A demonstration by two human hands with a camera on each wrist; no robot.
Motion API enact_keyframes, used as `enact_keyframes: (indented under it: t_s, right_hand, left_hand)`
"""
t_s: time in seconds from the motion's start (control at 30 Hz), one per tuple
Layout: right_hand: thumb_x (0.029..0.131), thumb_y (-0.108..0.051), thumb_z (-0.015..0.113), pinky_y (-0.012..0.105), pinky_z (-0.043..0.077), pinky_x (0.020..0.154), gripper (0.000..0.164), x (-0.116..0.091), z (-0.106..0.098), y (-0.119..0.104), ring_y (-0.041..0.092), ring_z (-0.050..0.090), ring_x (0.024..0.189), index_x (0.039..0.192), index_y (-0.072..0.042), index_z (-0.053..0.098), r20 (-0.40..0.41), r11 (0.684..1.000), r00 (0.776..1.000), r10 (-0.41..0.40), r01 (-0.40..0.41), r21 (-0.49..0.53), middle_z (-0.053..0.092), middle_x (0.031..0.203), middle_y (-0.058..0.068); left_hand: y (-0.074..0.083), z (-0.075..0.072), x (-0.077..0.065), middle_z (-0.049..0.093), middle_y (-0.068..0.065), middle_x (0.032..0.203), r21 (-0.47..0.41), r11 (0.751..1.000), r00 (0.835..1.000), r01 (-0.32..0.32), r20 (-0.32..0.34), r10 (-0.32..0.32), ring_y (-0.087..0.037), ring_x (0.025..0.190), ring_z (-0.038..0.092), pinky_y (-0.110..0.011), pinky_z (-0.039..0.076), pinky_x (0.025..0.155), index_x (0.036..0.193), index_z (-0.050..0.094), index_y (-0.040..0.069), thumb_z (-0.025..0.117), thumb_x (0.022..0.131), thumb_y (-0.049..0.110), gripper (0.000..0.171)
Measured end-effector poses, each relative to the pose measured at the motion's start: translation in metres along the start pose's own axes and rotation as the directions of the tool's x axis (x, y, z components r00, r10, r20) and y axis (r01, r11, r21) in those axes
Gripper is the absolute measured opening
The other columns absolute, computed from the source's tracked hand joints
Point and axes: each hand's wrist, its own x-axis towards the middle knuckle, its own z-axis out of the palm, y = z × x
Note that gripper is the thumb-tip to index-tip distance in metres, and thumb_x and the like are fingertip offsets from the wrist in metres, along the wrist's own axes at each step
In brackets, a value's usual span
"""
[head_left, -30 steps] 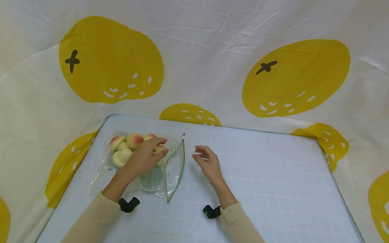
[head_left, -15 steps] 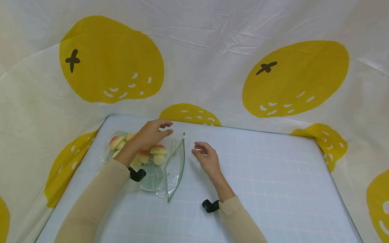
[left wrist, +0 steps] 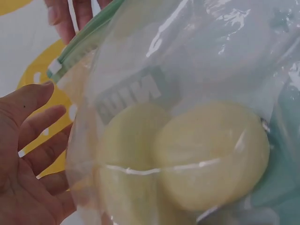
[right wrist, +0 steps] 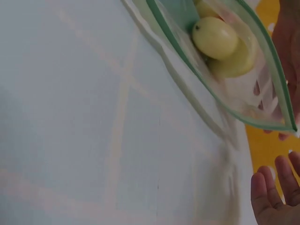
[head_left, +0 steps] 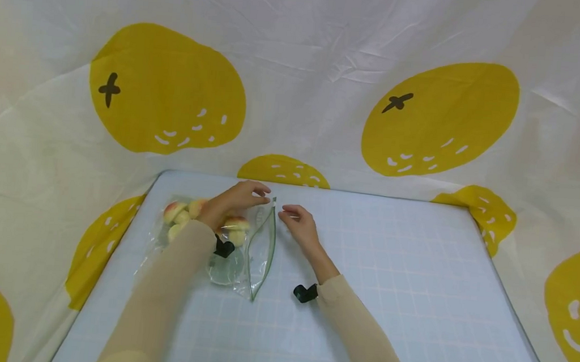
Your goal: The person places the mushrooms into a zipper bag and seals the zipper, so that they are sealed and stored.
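A clear zip bag with a green-edged mouth lies on the left half of the table, its mouth gaping toward the right. Inside are several toy mushrooms with red-and-cream caps. My left hand hovers over the bag's far side, fingers apart and holding nothing. Just right of the zip's far end is my right hand, its fingers loosely bent and free of the bag. The left wrist view shows a white slider at the zip's end, close to the left thumb. Some mushrooms are hidden by the left arm.
The bag lies on a pale checked tablecloth. A pale green round shape shows through the bag near its mouth. Behind the table hangs a white curtain printed with yellow fruit.
My left hand has moved off the mushrooms, away and to the right, toward the zip's far end. My right hand has shifted slightly left and farther forward, closer to the bag.
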Motion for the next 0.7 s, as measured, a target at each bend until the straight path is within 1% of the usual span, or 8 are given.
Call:
enact_keyframes:
  t_s: [0.13, 0.3, 0.4, 0.5, 0.7]
  right_hand:
    - [0.095, -0.020, 0.071, 0.027, 0.053, 0.071, 0.028, 0.006, 0.008, 0.001, 0.020, 0.066, 0.096, 0.115, 0.000, 0.070, -0.002, 1.000, 1.000, 0.022, -0.021, 0.022, 0.071, 0.108, 0.010]
    - [0.094, -0.024, 0.072, 0.025, 0.051, 0.066, 0.027, 0.010, 0.017, -0.001, 0.015, 0.063, 0.082, 0.109, -0.002, 0.072, -0.014, 0.997, 0.999, 0.052, -0.051, 0.051, 0.070, 0.100, 0.008]
    - [0.094, -0.026, 0.072, 0.024, 0.050, 0.064, 0.027, 0.012, 0.019, -0.003, 0.014, 0.060, 0.076, 0.106, -0.002, 0.072, -0.025, 0.996, 0.998, 0.065, -0.064, 0.062, 0.068, 0.093, 0.007]
    - [0.094, -0.028, 0.072, 0.024, 0.049, 0.063, 0.027, 0.014, 0.020, -0.003, 0.013, 0.059, 0.074, 0.103, -0.003, 0.073, -0.043, 0.996, 0.996, 0.074, -0.071, 0.059, 0.066, 0.090, 0.004]
    - [0.093, -0.028, 0.073, 0.024, 0.049, 0.061, 0.025, 0.019, 0.019, -0.001, 0.012, 0.058, 0.072, 0.100, -0.004, 0.074, -0.074, 0.996, 0.994, 0.081, -0.078, 0.043, 0.066, 0.087, 0.004]
  left_hand:
    - [-0.001, 0.005, 0.005, 0.066, -0.013, 0.125, 0.014, 1.000, 1.000, 0.003, 0.009, -0.003, -0.029, 0.117, 0.058, -0.045, 0.042, 0.103, 0.129, 0.066, 0.002, 0.063, 0.100, 0.026, 0.037]
    - [-0.004, 0.007, 0.008, 0.070, -0.009, 0.113, 0.010, 1.000, 1.000, 0.014, -0.005, -0.014, -0.025, 0.104, 0.062, -0.043, 0.048, 0.094, 0.116, 0.073, 0.005, 0.065, 0.099, 0.026, 0.028]
    - [-0.004, 0.007, 0.008, 0.072, -0.006, 0.109, -0.005, 1.000, 1.000, 0.016, -0.012, -0.016, -0.024, 0.103, 0.062, -0.042, 0.048, 0.094, 0.110, 0.074, 0.006, 0.066, 0.098, 0.026, 0.025]
    - [-0.004, 0.008, 0.010, 0.073, -0.006, 0.104, -0.026, 1.000, 1.000, 0.012, -0.012, -0.012, -0.024, 0.102, 0.063, -0.043, 0.048, 0.094, 0.105, 0.075, 0.005, 0.066, 0.098, 0.025, 0.023]
    - [-0.006, 0.008, 0.013, 0.073, -0.002, 0.103, -0.006, 1.000, 1.000, 0.002, -0.022, -0.002, -0.023, 0.104, 0.062, -0.044, 0.047, 0.096, 0.100, 0.077, 0.009, 0.066, 0.098, 0.025, 0.020]
